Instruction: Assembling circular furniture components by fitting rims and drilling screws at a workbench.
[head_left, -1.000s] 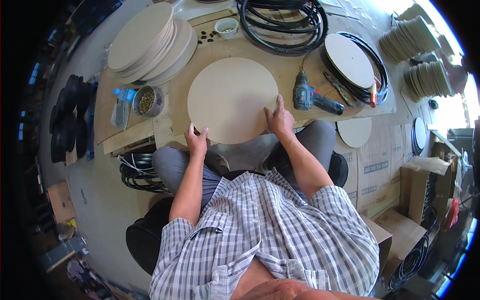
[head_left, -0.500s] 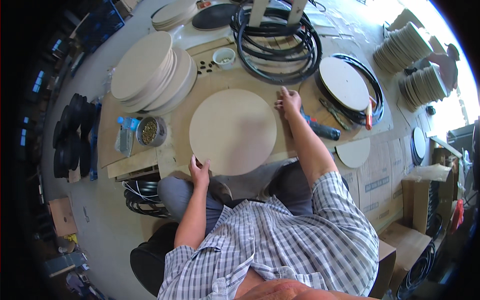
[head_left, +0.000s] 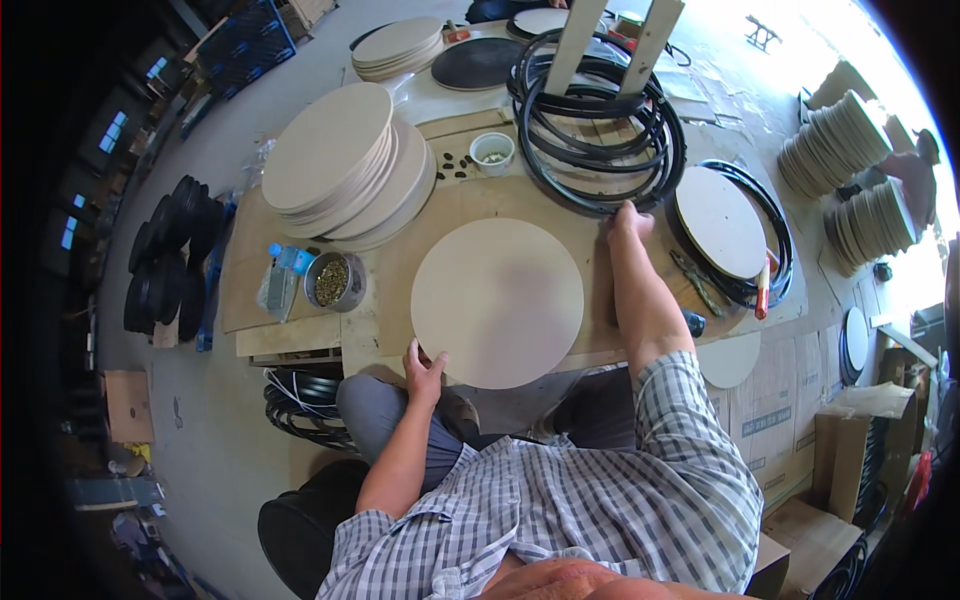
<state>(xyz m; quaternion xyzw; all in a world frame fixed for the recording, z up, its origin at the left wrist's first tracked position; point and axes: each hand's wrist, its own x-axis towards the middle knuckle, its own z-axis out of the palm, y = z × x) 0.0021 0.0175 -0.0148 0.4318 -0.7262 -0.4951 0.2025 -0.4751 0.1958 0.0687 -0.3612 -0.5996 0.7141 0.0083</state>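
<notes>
Two bowls: metal bowl (head_left: pixel 333 281) holds screws; white cup (head_left: pixel 492 153) too.

Left hand (head_left: pixel 425 367) rests near the body, right hand (head_left: pixel 628 220) stretched far forward.

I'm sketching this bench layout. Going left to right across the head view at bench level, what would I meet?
Blue-capped bottle → metal bowl of small parts → left hand on the round wooden disc → right hand at the black hoops → disc lying on black rings.
</notes>
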